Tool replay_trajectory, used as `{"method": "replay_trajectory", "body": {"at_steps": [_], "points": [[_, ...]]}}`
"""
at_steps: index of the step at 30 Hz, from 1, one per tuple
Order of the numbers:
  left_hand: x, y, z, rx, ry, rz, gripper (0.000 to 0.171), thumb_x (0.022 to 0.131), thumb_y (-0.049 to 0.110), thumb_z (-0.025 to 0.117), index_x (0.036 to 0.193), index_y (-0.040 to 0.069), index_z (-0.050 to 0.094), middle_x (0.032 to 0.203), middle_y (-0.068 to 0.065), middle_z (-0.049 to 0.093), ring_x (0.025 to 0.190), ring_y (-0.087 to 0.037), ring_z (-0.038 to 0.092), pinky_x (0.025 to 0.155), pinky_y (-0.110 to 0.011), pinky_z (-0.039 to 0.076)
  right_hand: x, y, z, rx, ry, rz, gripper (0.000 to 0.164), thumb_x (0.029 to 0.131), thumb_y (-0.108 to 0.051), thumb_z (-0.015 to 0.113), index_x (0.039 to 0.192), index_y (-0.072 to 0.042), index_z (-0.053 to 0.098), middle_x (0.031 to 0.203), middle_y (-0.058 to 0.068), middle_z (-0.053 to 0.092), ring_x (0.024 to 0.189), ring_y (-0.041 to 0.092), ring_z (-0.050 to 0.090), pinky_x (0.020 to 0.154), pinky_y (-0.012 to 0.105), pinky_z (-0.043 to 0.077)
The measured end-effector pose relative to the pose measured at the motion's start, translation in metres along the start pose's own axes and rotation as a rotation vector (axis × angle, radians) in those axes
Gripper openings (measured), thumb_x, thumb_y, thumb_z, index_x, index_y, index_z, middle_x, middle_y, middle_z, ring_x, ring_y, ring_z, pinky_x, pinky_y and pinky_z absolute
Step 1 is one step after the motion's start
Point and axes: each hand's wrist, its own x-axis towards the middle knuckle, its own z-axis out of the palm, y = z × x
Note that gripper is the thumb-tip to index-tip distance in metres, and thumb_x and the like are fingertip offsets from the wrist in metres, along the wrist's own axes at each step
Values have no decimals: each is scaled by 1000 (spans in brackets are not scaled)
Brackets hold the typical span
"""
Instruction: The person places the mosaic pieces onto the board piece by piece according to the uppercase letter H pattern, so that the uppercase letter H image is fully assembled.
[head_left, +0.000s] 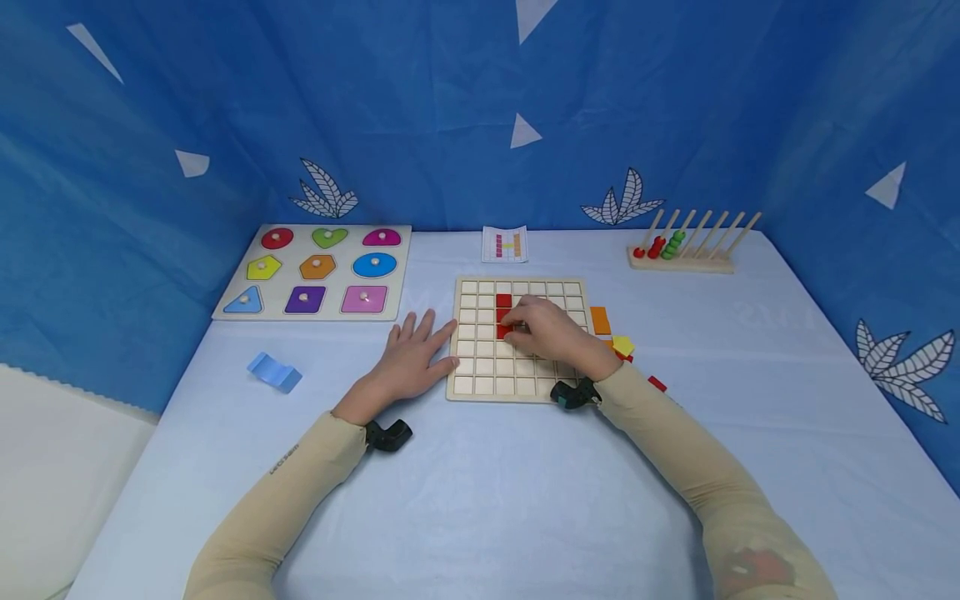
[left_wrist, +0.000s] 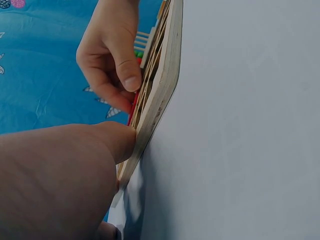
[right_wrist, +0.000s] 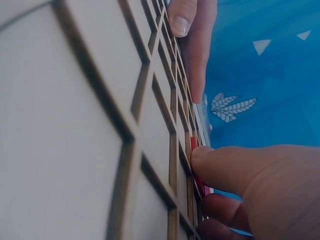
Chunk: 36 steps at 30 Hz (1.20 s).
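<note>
A wooden grid board (head_left: 463, 385) lies in front of the person, and a column of red tiles (head_left: 504, 300) sits in its cells near the upper middle. The right hand (head_left: 551, 333) reaches over the board and pinches the lowest red tile (right_wrist: 194, 145) between thumb and fingers; the fingers partly cover it. At the board's left edge rests the left hand (head_left: 408, 362), fingers spread, thumb and fingertips touching the rim. In the left wrist view its thumb (left_wrist: 120, 140) lies against the board's side.
Beside the board's right edge lie an orange tile (head_left: 600, 321), a yellow pentagon (head_left: 622, 345) and a loose red piece (head_left: 657, 383). A small pattern card (head_left: 505, 245) is behind the board. Farther out are a knobbed shape puzzle (head_left: 300, 308), a blue wavy block (head_left: 274, 372) and a peg stand (head_left: 682, 263).
</note>
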Motion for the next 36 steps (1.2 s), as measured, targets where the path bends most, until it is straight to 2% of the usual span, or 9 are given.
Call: {"method": "replay_trajectory", "body": {"at_steps": [36], "points": [[0, -1, 0, -5, 3, 5, 68, 103, 43, 51, 162, 16, 30, 170, -24, 12, 157, -52, 0, 122, -71, 4, -2, 1, -2, 6, 9, -40, 24, 93, -13, 71, 116, -6, 77, 102, 10, 70, 85, 20, 58, 76, 33, 50]]}}
